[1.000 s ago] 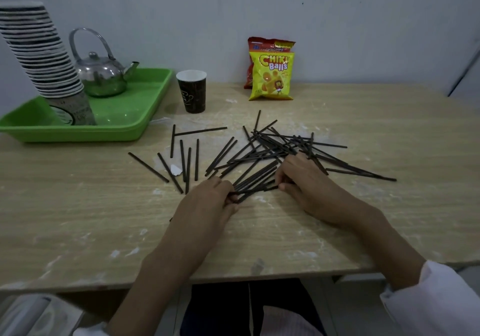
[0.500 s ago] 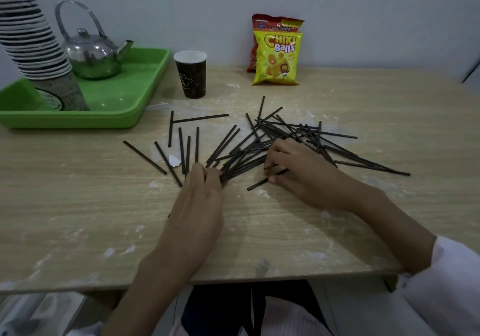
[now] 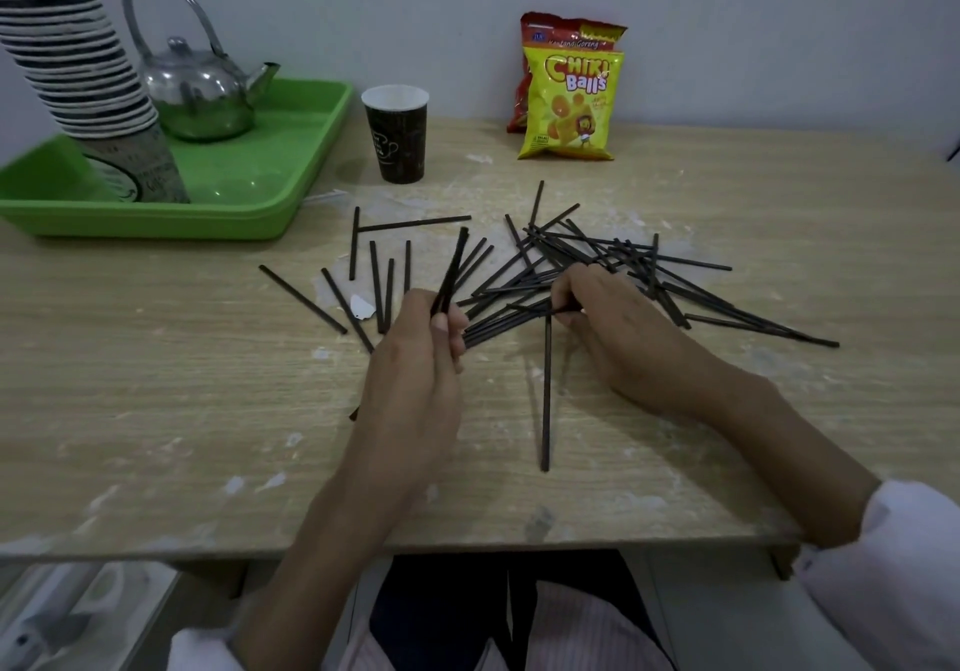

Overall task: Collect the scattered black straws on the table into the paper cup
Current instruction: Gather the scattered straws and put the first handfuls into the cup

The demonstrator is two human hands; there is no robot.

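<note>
Several black straws [image 3: 597, 260] lie scattered in a crossed pile at the middle of the wooden table [image 3: 156, 384]. My left hand [image 3: 415, 374] grips a small bundle of straws [image 3: 451, 270], which points up and away. My right hand [image 3: 618, 327] rests on the pile, its fingers pinching a straw there. One straw [image 3: 546, 395] lies alone between my hands, pointing toward me. The dark paper cup [image 3: 396, 134] stands upright behind the pile, apart from both hands. A few separate straws [image 3: 301, 299] lie left of my left hand.
A green tray [image 3: 249, 213] at the back left carries a metal kettle [image 3: 200, 93] and a tall leaning stack of paper cups [image 3: 78, 62]. Two snack bags [image 3: 570, 99] stand against the wall behind the pile. The table's front edge runs just below my wrists.
My left hand has lifted a bundle of straws off the table, tips now pointing up. My right hand stayed on the pile, and a single straw now lies toward me between the hands.
</note>
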